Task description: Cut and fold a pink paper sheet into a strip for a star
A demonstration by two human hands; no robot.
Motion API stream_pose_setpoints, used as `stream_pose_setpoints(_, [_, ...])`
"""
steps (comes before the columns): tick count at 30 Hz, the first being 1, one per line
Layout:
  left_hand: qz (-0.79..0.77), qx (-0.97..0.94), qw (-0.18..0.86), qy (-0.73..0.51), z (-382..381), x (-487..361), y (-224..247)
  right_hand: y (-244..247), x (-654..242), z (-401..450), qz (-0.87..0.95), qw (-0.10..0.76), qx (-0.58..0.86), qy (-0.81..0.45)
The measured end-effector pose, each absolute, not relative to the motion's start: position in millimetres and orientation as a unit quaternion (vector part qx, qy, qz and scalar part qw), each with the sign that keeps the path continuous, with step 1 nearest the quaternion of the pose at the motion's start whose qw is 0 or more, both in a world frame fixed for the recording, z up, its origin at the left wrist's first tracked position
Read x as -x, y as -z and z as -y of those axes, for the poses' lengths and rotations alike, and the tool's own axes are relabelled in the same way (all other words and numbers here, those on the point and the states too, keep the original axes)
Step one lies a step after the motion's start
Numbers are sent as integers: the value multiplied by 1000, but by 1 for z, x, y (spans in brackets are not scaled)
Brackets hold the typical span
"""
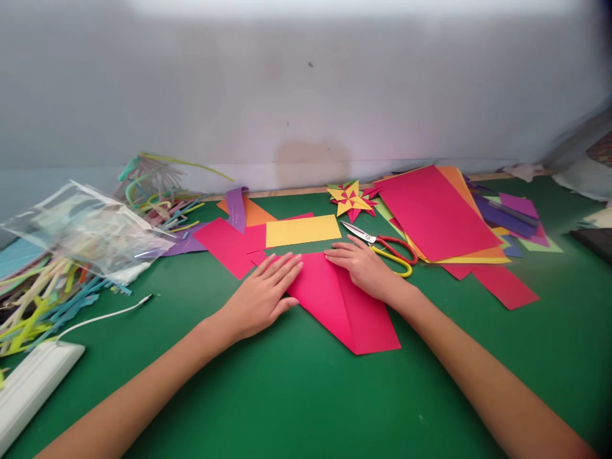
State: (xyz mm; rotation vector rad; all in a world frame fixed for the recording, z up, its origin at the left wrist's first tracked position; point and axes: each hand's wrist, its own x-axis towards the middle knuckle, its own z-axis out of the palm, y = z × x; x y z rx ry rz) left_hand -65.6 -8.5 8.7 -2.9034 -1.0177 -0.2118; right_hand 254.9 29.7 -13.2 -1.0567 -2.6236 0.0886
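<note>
On the green surface (287,395), a folded red paper (320,287) lies mid-scene, its near corner toward me. I judge it light, stiff enough to keep a crease, slightly slick and easily dented; I'd press it flat or pinch an edge, never grip its middle. My left hand (261,299), palm down with fingers outstretched, lies at its left side, gripping nothing. My right hand (367,268), loosely spread, rests across its far right part, also without a grip. Beyond sit scissors (371,239) to the right, a yellow rectangle (303,231) and, farthest, a paper star (352,199).
</note>
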Motion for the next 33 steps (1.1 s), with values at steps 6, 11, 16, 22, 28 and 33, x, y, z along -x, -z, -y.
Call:
stream_pose_setpoints(6, [297, 954, -33, 24, 1, 40, 5, 13, -254, -30, 917, 162, 363, -26])
stream_pose_setpoints(11, [260, 963, -65, 13, -2, 36, 7, 12, -254, -29, 918, 165, 360, -17])
stream_pose_setpoints(16, [231, 970, -79, 6, 11, 47, 1, 10, -254, -29, 921, 161, 355, -8])
stream_pose_setpoints(22, [203, 973, -111, -1, 32, 58, -8, 11, -254, -30, 921, 160, 356, -4])
stream_pose_setpoints(28, [180, 974, -141, 2, 32, 63, -16, 13, -254, -30, 920, 155, 359, -11])
stream_pose_setpoints(33, [166, 974, -154, -16, 30, 63, -23, 11, -254, -29, 919, 157, 361, -11])
